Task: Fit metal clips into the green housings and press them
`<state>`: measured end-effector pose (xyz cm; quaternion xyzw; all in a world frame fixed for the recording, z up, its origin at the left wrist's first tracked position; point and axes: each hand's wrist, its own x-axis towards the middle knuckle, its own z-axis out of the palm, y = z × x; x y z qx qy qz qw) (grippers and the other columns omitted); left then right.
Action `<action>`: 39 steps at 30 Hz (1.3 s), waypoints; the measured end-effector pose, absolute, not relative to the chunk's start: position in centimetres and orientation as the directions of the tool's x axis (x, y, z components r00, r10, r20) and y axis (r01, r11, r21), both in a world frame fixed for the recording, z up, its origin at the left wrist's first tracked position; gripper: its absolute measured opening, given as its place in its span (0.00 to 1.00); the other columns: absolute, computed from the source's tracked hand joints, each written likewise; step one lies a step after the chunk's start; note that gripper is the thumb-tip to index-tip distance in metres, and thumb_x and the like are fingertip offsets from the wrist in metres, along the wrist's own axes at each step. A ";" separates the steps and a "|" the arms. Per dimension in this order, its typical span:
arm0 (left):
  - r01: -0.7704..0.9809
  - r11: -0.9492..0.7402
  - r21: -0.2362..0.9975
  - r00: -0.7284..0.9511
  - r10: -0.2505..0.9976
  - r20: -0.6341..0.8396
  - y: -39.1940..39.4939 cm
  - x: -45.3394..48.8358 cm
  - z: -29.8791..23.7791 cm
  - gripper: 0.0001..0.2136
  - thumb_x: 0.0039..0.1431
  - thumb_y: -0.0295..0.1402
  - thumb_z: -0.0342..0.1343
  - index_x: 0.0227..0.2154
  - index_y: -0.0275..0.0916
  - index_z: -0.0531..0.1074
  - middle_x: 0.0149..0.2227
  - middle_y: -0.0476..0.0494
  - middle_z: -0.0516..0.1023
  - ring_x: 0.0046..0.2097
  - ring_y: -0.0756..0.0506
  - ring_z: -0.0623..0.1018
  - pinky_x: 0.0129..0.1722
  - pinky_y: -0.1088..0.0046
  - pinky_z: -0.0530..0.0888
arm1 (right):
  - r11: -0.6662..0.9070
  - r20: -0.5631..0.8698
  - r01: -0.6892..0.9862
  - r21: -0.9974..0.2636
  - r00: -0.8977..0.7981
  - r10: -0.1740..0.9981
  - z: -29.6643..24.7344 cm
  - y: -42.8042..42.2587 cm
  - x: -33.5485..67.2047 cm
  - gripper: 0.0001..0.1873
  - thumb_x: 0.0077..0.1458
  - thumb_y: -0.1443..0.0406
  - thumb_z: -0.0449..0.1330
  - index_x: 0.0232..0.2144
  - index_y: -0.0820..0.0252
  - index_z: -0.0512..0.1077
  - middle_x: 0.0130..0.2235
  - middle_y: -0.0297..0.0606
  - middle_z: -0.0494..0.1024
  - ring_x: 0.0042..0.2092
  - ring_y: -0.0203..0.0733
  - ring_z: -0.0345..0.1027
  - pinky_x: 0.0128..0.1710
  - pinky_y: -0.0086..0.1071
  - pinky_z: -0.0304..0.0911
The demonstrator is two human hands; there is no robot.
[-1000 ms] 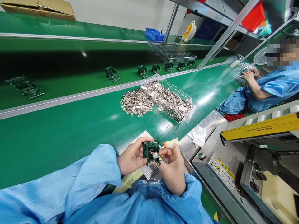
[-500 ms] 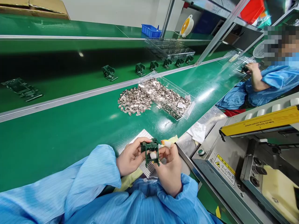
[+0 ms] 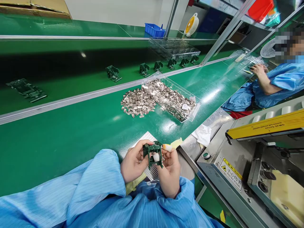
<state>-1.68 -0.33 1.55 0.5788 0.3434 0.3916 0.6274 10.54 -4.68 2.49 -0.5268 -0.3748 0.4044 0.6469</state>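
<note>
Blue sleeves (image 3: pixel 95 183) fill the nearest part of the view, and just past them a small dark green plastic frame (image 3: pixel 153 154) is held upright between both hands above the near edge of the green bench (image 3: pixel 59 139). It is pinched on one side by the fingers of the left hand (image 3: pixel 133 163) and clasped on the other by the right hand (image 3: pixel 169 172), whose white-capped thumb is pressed into its open middle. Whether a small part sits under that thumb cannot be told. The work is probably best done with the plastic frame gripped by its edges only and the thumb pressure applied straight, so that nothing is bent. A white gridded sheet (image 3: pixel 148 139) lies beneath the hands. Farther out, silvery metal pieces (image 3: pixel 137 103) are heaped beside and inside a clear tray (image 3: pixel 192 109), and similar frames (image 3: pixel 113 73) are lined up on the belt (image 3: pixel 71 82) beyond.
</note>
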 end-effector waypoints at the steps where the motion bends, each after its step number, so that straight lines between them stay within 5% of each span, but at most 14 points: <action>1: -0.099 0.031 0.995 0.459 0.888 0.018 -0.4 -1.7 1.6 0.12 0.61 0.31 0.53 0.47 0.40 0.65 0.34 0.47 0.75 0.32 0.51 0.74 0.31 0.79 0.71 | 0.126 0.062 -0.134 -0.983 0.403 0.913 2.4 -4.6 10.4 0.14 0.52 0.70 0.64 0.41 0.53 0.70 0.35 0.32 0.78 0.35 0.35 0.74 0.36 0.27 0.69; 9: -0.113 0.128 0.985 0.457 0.888 -0.062 -0.5 -1.5 1.8 0.13 0.58 0.30 0.56 0.46 0.39 0.65 0.34 0.46 0.75 0.33 0.50 0.75 0.31 0.78 0.72 | 0.087 0.039 -0.109 -0.990 0.383 0.923 2.5 -4.9 10.9 0.14 0.51 0.71 0.65 0.40 0.53 0.70 0.32 0.30 0.78 0.33 0.34 0.73 0.33 0.24 0.69; 15: -0.077 0.131 0.988 0.470 0.879 -0.080 -0.6 -1.5 1.9 0.14 0.57 0.30 0.56 0.47 0.39 0.65 0.32 0.46 0.75 0.33 0.49 0.76 0.32 0.77 0.73 | 0.021 -0.023 -0.144 -0.989 0.302 0.953 3.2 -5.1 11.6 0.17 0.50 0.69 0.66 0.44 0.54 0.71 0.38 0.36 0.79 0.39 0.38 0.75 0.43 0.31 0.72; 39: -0.035 0.067 0.997 0.478 0.878 -0.042 -1.4 -1.9 2.0 0.16 0.53 0.24 0.55 0.45 0.38 0.67 0.34 0.47 0.77 0.33 0.50 0.77 0.31 0.78 0.72 | 0.028 -0.035 -0.153 -0.988 0.396 0.917 2.8 -6.2 10.2 0.16 0.48 0.68 0.67 0.39 0.55 0.68 0.33 0.34 0.77 0.35 0.38 0.73 0.35 0.30 0.70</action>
